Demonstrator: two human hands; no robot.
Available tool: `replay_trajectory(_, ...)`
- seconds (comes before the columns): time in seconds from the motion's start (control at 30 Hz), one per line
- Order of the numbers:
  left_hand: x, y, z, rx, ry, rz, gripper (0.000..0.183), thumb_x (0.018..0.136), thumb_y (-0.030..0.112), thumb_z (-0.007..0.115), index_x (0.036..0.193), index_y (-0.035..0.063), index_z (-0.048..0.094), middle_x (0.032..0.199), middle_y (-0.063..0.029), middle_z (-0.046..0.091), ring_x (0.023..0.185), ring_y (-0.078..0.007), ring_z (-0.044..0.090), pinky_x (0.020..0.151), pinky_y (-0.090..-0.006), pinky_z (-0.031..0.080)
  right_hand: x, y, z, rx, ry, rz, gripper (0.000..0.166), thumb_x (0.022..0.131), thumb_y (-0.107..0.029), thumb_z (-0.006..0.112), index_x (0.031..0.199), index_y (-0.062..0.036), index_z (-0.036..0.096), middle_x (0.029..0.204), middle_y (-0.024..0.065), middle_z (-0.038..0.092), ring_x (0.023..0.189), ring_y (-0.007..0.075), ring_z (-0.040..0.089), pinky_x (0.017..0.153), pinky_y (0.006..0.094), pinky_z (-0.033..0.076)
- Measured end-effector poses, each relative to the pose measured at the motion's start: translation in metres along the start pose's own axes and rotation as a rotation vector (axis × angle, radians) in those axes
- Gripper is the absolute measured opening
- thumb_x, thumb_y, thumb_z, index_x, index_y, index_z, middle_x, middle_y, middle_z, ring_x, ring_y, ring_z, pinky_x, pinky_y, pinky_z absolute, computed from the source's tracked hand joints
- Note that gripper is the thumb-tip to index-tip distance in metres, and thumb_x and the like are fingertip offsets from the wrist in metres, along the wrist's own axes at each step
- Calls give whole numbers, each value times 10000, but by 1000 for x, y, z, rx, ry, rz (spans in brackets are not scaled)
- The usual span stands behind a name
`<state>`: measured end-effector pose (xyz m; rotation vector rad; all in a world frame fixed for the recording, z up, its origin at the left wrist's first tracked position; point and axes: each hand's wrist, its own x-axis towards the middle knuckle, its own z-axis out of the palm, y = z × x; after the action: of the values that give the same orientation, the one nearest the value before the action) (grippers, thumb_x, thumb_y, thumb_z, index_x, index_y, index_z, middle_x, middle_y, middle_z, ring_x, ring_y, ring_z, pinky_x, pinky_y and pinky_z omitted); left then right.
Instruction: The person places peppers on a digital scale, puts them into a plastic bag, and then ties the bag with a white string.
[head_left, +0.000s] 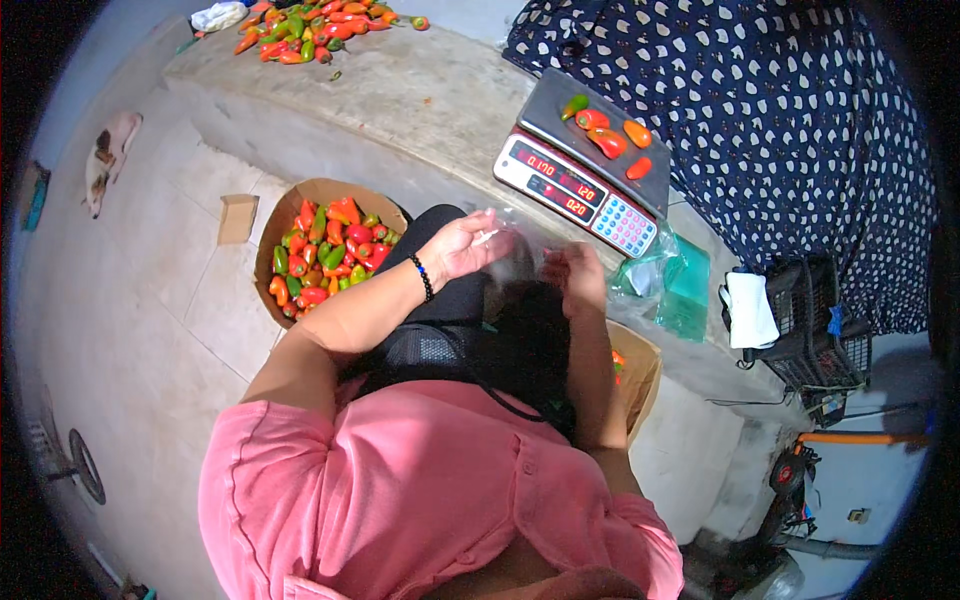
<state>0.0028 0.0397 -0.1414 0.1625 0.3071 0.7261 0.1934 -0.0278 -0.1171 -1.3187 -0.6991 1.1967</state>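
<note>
A thin clear plastic bag (517, 259) hangs blurred between my two hands above my lap. My left hand (469, 244), with a dark beaded bracelet at the wrist, pinches one side of it. On the other side my right hand (577, 274) grips it, blurred and partly in shadow. Just beyond them, a digital scale (574, 195) with lit red figures stands on the concrete ledge, bearing several red, orange and green peppers (607, 142) on its metal plate. To the left of my lap, a round-sided cardboard box (274, 225) is filled with red and green peppers (334, 259).
A pile of peppers (315, 30) lies on the concrete ledge (390, 90). Clear and green plastic bags (686, 289) are right of the scale. Black crates (814, 322) and a patterned cloth (735, 127) stand farther right. Another cardboard box (641, 375) is by my right arm. A dog (105, 161) lies at left.
</note>
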Motion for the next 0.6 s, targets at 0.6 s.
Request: replay_trajectory(0.6, 6, -12, -18, 301, -75, -54, 59, 867, 23, 499, 859, 64, 541, 863, -55, 606, 789, -180, 609, 757, -329, 503, -10, 20, 28, -764, -82, -440, 190, 832, -202, 591, 848, -13, 598, 722, 100, 627, 643, 177, 594, 592, 315, 467)
